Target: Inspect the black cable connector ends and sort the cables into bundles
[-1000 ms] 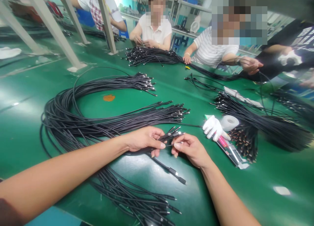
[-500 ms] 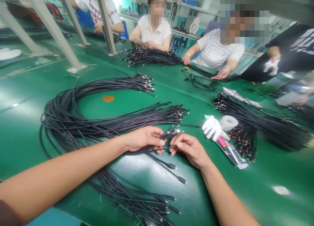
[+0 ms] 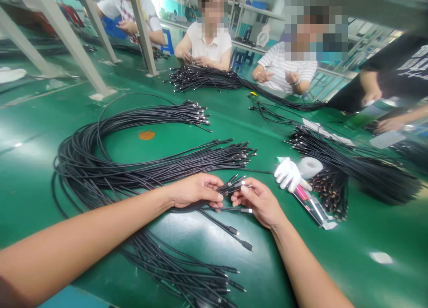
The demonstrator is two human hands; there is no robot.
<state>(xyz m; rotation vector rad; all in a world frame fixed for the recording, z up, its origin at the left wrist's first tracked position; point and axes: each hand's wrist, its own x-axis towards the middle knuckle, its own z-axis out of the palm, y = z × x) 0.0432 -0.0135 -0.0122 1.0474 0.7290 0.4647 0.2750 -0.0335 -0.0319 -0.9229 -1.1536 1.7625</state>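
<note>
My left hand (image 3: 200,192) is closed around a small bunch of black cables (image 3: 230,185), whose metal-tipped connectors stick out to the right. At those tips, my right hand (image 3: 256,199) pinches a connector between thumb and fingers. One cable with a silver plug (image 3: 246,210) passes just under both hands. Two more loose cable ends (image 3: 247,245) point toward me below. A large curved bundle of black cables (image 3: 80,152) lies beyond my left forearm, with its connector ends fanned to the right. More cable ends (image 3: 200,272) spread out beneath that forearm.
Right of my hands lie a white glove (image 3: 287,173), a roll of clear tape (image 3: 310,167) and a pink-and-black tool (image 3: 310,203). Another cable bundle (image 3: 354,165) is farther right. Metal posts (image 3: 73,45) rise at left. Co-workers sit across the green table (image 3: 368,236).
My right hand has shifted from a single lower cable up to the connector tips of the bunch. That cable's silver plug now shows below. Across the table, a co-worker's hands have lifted off the cables.
</note>
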